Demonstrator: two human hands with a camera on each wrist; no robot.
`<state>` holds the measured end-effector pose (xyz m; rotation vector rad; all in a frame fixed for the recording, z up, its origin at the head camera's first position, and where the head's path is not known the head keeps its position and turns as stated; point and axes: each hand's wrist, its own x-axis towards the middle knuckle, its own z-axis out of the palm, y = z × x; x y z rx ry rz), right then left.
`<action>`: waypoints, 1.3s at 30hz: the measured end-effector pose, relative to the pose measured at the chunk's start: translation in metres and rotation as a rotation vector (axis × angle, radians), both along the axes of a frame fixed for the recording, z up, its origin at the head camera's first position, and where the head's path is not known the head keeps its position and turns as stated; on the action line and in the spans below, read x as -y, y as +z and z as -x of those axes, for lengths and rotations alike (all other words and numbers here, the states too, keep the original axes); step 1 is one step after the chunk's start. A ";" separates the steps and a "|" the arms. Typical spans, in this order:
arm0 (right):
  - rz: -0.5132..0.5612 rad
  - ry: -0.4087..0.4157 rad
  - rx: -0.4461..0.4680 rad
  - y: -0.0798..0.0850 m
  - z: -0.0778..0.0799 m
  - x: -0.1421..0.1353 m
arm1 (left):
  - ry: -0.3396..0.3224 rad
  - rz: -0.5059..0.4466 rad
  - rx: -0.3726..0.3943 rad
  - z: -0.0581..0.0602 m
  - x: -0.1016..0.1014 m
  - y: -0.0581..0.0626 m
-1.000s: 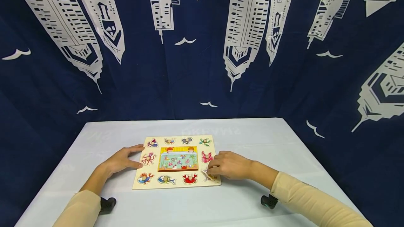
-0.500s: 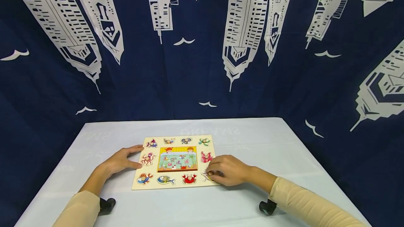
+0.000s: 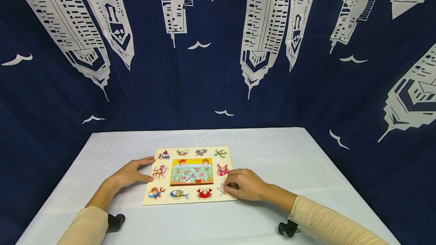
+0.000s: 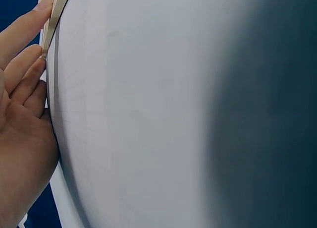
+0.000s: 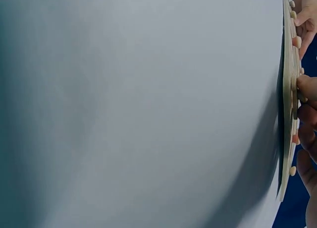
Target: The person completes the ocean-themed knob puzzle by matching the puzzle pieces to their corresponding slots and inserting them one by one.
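Observation:
A wooden knob puzzle board (image 3: pixel 150 200) with sea-animal pieces lies on the table. At its lower right corner my right hand (image 3: pixel 248 185) pinches the knob of a pale puzzle piece (image 3: pixel 221 189), partly covered by the fingers. From the right wrist view, this piece (image 5: pixel 294 101) sits close against the board's face, thumb and fingers at its knob. My left hand (image 3: pixel 128 174) rests at the board's left edge, thumb and forefinger spread apart and touching it. The left wrist view shows its fairly straight fingers (image 4: pixel 22 72) by the board's edge (image 4: pixel 55 20).
Around the board's printed aquarium picture (image 3: pixel 192 173) sit a red crab piece (image 3: pixel 204 193), an octopus piece (image 3: pixel 159 171) and several others. A white cloth covers the table (image 3: pixel 272 154). A dark blue curtain (image 3: pixel 153 97) with white buildings hangs behind.
The right hand has moved slightly down and turned the tilted puzzle piece flatter onto the board's lower right corner. The left hand has stayed at the left edge.

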<state>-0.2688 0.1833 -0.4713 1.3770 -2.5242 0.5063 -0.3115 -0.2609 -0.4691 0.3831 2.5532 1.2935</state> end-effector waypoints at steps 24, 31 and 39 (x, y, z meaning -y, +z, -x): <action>-0.050 0.068 0.044 0.002 0.005 -0.001 | 0.000 0.008 -0.002 0.001 0.001 0.000; -0.062 0.053 0.086 0.002 0.006 0.001 | 0.008 0.013 0.005 0.002 0.001 0.001; -0.065 0.052 0.138 0.004 0.006 0.004 | 0.003 0.041 0.000 0.002 0.001 0.000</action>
